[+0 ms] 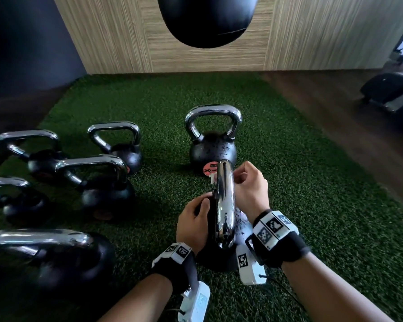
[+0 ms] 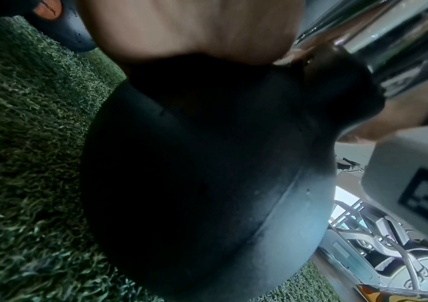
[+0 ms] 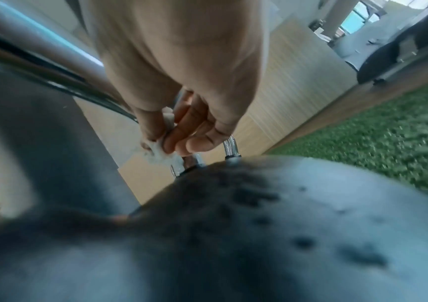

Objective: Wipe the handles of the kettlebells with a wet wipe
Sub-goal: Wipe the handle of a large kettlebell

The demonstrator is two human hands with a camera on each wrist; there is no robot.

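The nearest kettlebell (image 1: 219, 256) stands on the green turf (image 1: 312, 182) at six o'clock. The left hand (image 1: 193, 224) curls around its body at nine o'clock; the right hand (image 1: 249, 187) pinches a white wet wipe (image 3: 160, 153) against the chrome handle (image 1: 224, 205).

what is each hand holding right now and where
The right hand pinches a wet wipe between fingertips and thumb. The left hand grips the near kettlebell below its handle.
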